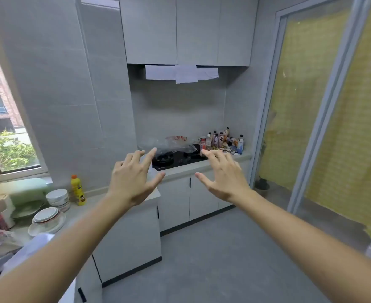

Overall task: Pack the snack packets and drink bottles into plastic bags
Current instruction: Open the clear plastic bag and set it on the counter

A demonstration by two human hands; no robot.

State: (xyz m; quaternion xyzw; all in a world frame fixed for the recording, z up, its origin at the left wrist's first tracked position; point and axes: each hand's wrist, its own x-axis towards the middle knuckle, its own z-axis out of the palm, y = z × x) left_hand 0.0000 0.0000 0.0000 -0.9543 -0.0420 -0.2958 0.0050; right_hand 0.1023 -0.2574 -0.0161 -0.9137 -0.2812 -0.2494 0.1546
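Both the left hand (134, 182) and right hand (222, 178) are spread and empty; recommend closing on the crumpled clear plastic bags (173, 144) first, beside the small capped drink bottles (218, 138).

You face grey tiled walls (55, 84), grey wall cabinets (186, 29), grey floor (213, 259), daylit window (3, 127) left, yellow-curtained sliding door (311, 95) right.

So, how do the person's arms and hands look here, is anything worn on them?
Both forearms are bare up to the frame edge: no sleeves show. The left hand and the right hand carry no gloves, rings, watch or bracelet that I can see. The fingernails are short and plain.
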